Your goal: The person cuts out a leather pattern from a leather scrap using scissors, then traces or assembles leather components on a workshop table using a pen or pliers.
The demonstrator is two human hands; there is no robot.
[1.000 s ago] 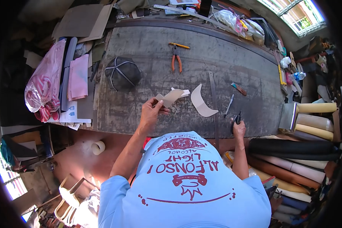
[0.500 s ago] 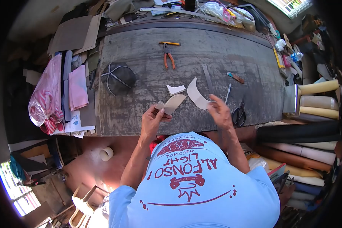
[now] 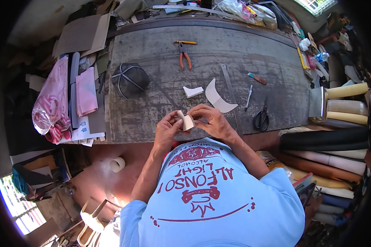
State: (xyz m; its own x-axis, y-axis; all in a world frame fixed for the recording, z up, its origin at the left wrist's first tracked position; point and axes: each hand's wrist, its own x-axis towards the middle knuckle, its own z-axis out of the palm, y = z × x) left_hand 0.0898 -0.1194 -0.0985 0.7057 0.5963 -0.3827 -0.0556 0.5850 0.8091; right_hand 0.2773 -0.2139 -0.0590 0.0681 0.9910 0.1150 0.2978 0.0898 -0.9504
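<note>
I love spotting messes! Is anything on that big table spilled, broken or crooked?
Nothing looks spilled or broken. The only bent thing is the tan cut piece, curled over between the left hand and the right hand. The steel ruler lies slanted on the workbench, flat and whole.

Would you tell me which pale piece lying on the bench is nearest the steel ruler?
The large crescent-shaped piece, right beside the ruler; the small notched piece lies farther left.

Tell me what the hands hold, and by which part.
One small tan piece, bent over: the left hand pinches its left end, the right hand its right edge.
</note>
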